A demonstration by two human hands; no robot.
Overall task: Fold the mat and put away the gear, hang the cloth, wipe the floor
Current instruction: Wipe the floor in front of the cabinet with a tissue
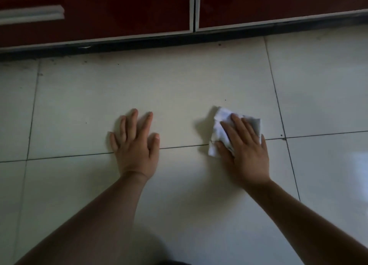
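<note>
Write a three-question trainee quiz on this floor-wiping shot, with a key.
1. True or false: the left hand lies flat on the bare floor, with no cloth under it.
2. Which hand presses the white cloth onto the tiles? A) left B) right C) both
3. Fill in: the cabinet doors beyond the tiles are ____ in colour.
Key: 1 true; 2 B, the right hand; 3 red.

Bare floor (179, 89) runs to the cabinet (99, 15).
</note>
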